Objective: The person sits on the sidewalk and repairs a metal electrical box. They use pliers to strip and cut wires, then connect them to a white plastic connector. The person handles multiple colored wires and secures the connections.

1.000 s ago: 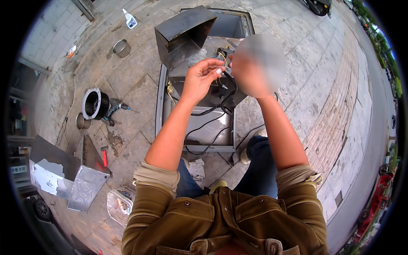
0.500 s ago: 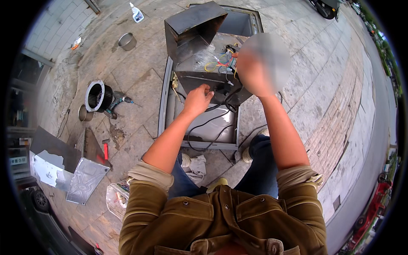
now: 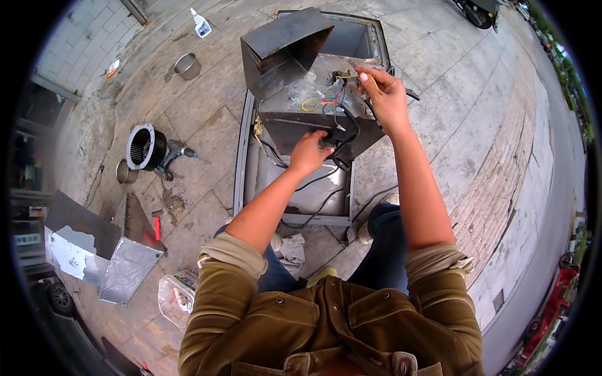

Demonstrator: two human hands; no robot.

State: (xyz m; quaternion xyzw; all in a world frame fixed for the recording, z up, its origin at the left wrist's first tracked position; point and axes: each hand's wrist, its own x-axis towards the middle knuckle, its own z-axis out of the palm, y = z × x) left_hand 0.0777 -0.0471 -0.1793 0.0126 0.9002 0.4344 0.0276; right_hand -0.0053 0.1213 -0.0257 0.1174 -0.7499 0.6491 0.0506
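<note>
A range hood body, a metal casing (image 3: 285, 28) with its cover tilted up, stands before me on a grey frame (image 3: 239, 156). Colored wires (image 3: 332, 97) with connectors spill from its wiring bay. Above their right end, my right hand (image 3: 387, 103) pinches a yellow wire (image 3: 374, 80) between thumb and fingers. At the dark front panel (image 3: 285, 125), my left hand (image 3: 307, 153) has thumb and fingers closed around a dark part beside the black cable (image 3: 342, 160); what exactly lies between them is hidden. The cable loops down over the frame.
To the left lie a black blower wheel (image 3: 145, 146), a cordless drill (image 3: 172, 156), a red-handled hammer (image 3: 157, 227) and metal panels (image 3: 128, 272). Two metal rings (image 3: 187, 66), a spray bottle (image 3: 200, 24) and a clear plastic tub (image 3: 177, 297) stand on the paving.
My left hand has moved slightly right and down onto the dark part at the front panel. My right hand, earlier covered by a blur, now shows holding the yellow wire.
</note>
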